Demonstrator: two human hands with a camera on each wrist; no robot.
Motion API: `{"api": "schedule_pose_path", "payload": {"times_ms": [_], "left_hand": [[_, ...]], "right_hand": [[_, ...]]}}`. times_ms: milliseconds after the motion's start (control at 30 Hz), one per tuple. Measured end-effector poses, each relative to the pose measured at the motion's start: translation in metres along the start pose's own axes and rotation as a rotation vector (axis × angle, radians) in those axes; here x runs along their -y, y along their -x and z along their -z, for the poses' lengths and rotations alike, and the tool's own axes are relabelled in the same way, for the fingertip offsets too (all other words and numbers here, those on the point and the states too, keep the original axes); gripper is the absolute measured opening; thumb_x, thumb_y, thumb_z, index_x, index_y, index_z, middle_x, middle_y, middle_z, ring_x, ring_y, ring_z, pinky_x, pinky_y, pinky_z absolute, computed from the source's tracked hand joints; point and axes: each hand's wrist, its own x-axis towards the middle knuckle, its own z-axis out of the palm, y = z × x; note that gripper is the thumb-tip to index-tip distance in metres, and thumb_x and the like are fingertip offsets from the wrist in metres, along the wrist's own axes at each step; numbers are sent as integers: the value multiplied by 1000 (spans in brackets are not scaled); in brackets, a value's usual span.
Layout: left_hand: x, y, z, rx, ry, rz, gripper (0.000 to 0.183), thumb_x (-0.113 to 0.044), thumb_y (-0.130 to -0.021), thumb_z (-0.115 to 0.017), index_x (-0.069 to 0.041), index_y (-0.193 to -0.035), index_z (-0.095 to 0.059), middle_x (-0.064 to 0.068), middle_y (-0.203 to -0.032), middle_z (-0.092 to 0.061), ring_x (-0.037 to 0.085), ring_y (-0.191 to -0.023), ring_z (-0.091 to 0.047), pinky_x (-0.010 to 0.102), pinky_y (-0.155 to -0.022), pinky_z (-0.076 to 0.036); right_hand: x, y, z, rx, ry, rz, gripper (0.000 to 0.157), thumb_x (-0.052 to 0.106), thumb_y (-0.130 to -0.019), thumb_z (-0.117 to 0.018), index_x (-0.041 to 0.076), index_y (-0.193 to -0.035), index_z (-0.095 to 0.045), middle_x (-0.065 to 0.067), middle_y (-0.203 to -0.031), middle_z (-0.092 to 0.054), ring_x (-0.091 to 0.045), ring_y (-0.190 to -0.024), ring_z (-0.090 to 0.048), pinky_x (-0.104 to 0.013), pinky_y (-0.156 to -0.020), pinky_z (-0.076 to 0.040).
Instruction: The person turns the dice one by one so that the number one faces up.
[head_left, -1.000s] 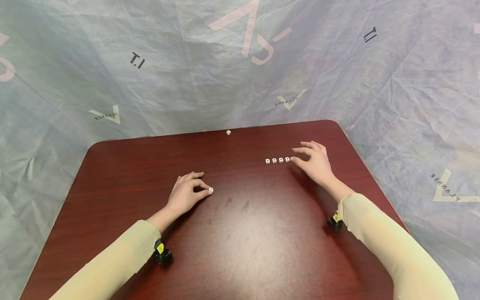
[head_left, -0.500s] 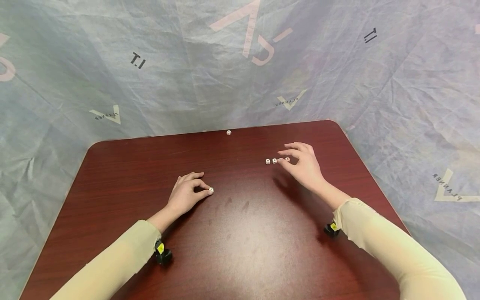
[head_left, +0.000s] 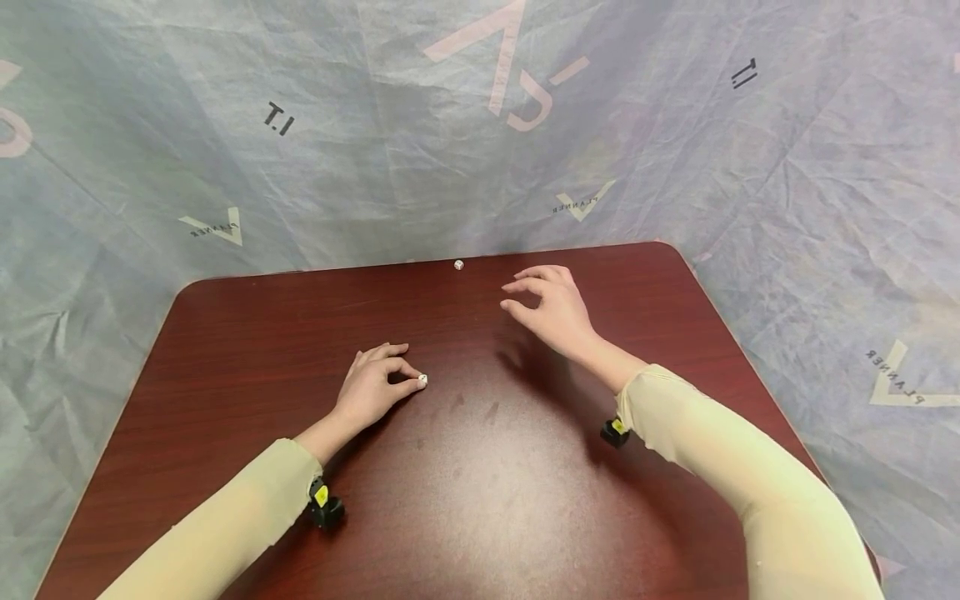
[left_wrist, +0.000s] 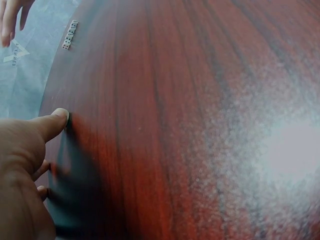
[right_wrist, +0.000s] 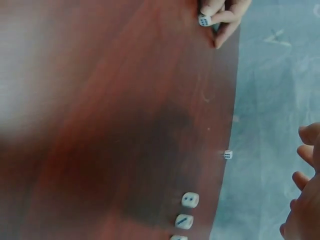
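My left hand (head_left: 369,385) pinches a white die (head_left: 423,380) between thumb and index finger, low over the table. The same die (right_wrist: 204,20) shows dark pips in the right wrist view. My right hand (head_left: 553,308) hovers with fingers apart and nothing between them. It hides the row of dice from the head view. That row of white dice (left_wrist: 70,34) shows in the left wrist view, and its nearest die (right_wrist: 190,200) lies at the bottom of the right wrist view. A single die (head_left: 458,265) sits at the table's far edge.
The dark red wooden table (head_left: 480,467) has rounded far corners. Grey printed fabric (head_left: 360,150) hangs right behind its far edge and along both sides. A black wrist camera (head_left: 326,507) sits under the left cuff, another black camera (head_left: 615,432) under the right.
My right hand has moved left along the row from its right end, and now covers the dice in the head view. The left hand stays in place with its die.
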Motion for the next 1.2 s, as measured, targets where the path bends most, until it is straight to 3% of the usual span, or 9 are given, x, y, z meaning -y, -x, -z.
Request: {"api": "schedule_pose_path", "payload": {"times_ms": [300, 833, 1200], "left_hand": [[2, 0, 0, 10, 4, 7, 9, -35, -91, -80, -27, -95, -81, 9, -151, -53, 36, -148, -34, 63, -122, -7], [3, -1, -1, 16, 2, 10, 10, -37, -91, -80, -29, -96, -81, 8, -151, -53, 36, -148, -33, 62, -122, -7], [2, -1, 1, 6, 16, 0, 10, -35, -90, -81, -27, -96, -82, 10, -150, -53, 37, -148, -34, 64, -121, -8]], "right_hand": [[3, -32, -23, 22, 41, -93, 29, 37, -91, -76, 20, -115, -79, 0, -124, -65, -28, -127, -45, -44, -107, -36], [-5, -63, -53, 58, 74, -233, 31, 41, -93, -73, 23, -118, -78, -2, -129, -62, -29, -129, -42, -48, -109, -33], [-10, -78, -82, 86, 118, -284, 33, 41, -96, -71, 22, -122, -76, -2, -134, -61, -31, -131, -42, -47, -108, -34]]}}
